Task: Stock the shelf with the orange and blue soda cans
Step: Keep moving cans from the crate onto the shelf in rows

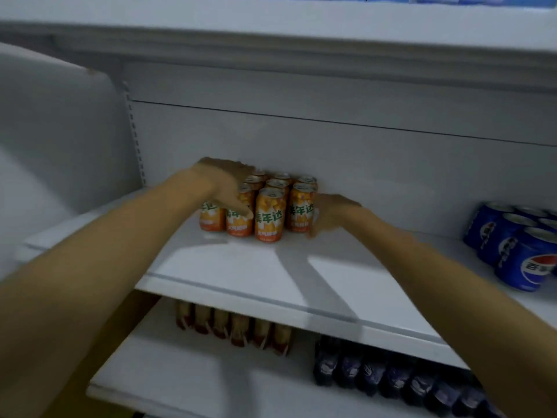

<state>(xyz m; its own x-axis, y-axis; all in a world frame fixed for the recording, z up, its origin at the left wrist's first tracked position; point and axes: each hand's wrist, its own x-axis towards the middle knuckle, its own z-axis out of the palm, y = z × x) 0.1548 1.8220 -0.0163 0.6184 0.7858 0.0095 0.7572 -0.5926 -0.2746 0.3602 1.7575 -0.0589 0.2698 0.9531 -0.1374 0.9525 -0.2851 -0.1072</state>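
- Nine or so orange soda cans [270,214] stand bunched at mid-frame, at the back of the white shelf [241,267], touching the rear wall; the back rows are partly hidden, so the count is unsure
- left hand [224,188] reaches over the cluster's left side, fingers curled onto the front cans
- right hand [330,214] presses the cluster's right side; blur hides whether it is grasping
- bare shelf lies in front, out to the lip
- about six blue soda cans [512,245] stand at the right edge, well apart, cut by the frame
- lower shelf [180,372]: six brown cartons [232,327], dark bottles [391,378].
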